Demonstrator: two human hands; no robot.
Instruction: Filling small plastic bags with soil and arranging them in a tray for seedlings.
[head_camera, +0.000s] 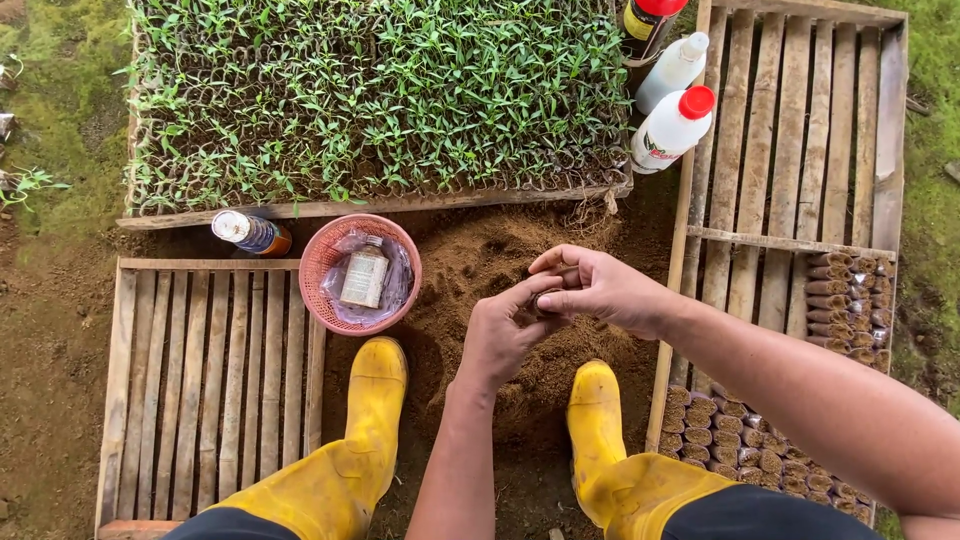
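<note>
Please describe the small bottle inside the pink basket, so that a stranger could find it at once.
Start at the big tray of green seedlings. Just below its front edge sits a round pink basket. The small bottle lies inside on clear plastic, pale-labelled; the other bottles stand outside the basket.

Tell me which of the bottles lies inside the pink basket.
The small brown-capped bottle, lying in the pink basket; the white bottles stand by the seedling tray.

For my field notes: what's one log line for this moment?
left hand: cups small dark thing | right hand: pinching it | below: soil pile | near: pink basket, seedling tray
</note>
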